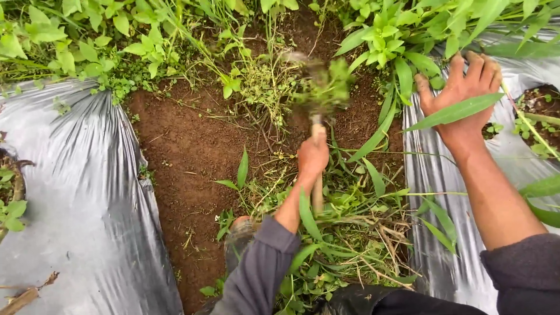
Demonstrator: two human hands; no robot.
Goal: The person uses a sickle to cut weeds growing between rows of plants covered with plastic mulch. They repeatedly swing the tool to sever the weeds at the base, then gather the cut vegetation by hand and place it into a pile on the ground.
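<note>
Head view: the wooden handle [317,195] is clamped in the left hand [313,156], its long axis running straight ahead to the blurred blade [319,87] among weeds [265,87], while the right hand [464,96] is pressed flat, fingers spread, on the plastic sheet [443,233].

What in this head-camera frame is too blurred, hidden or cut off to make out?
- Tool head: motion-blurred and wrapped in weeds; its shape is unclear.
- Handle: part hidden by the left hand.
- Right hand: a long leaf crosses it; palm faces down on the plastic sheet.
- Boot: mostly behind the left sleeve.
</note>
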